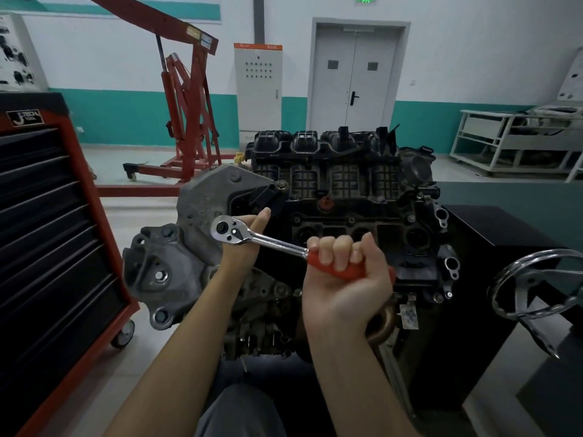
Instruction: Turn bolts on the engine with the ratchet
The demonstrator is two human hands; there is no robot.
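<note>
Head view: two hands, right hand (pixel 344 279) gripping one ratchet wrench (pixel 268 241), left hand (pixel 244 238) cupping its head beside one engine (pixel 347 190).

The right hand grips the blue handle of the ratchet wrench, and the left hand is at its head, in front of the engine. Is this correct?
Not quite: the head view shows the handle is red, not blue. The right hand does grip it, and the left hand is at the ratchet wrench head, in front of the engine.

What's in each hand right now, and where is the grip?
Right hand grips the ratchet wrench by its red handle; left hand is behind its head, hold unclear.
</note>
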